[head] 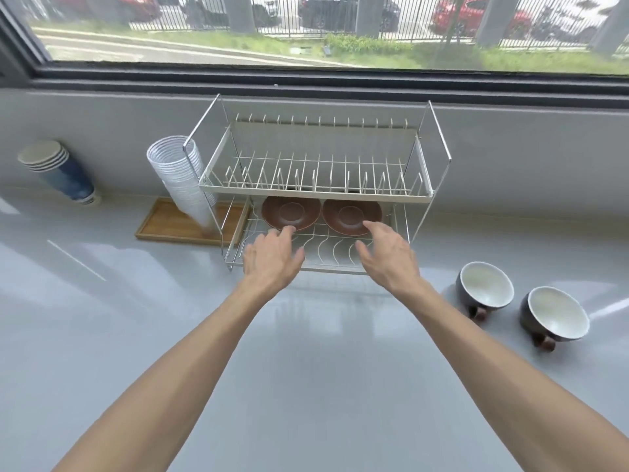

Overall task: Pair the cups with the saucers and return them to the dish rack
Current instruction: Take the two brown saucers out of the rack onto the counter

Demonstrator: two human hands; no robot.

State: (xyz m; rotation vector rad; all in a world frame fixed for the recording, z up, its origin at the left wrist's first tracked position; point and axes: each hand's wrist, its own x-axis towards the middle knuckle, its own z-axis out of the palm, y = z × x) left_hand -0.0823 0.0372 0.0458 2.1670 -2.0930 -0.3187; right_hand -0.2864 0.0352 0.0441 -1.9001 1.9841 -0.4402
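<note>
Two brown saucers lie side by side on the lower shelf of the wire dish rack [422, 195]: the left saucer [291, 210] and the right saucer [350, 214]. My left hand [272, 257] is open, fingertips at the front rim of the left saucer. My right hand [388, 257] is open too, fingertips touching the front edge of the right saucer. Two dark cups with white insides stand on the counter to the right of the rack: the nearer-to-rack cup [485, 284] and the outer cup [554, 316].
The rack's upper shelf holds nothing. A tall stack of white plastic cups [180, 178] leans on a wooden tray [163, 223] left of the rack. A stack of blue paper cups [58, 168] lies further left. A wall and window [306, 28] run behind.
</note>
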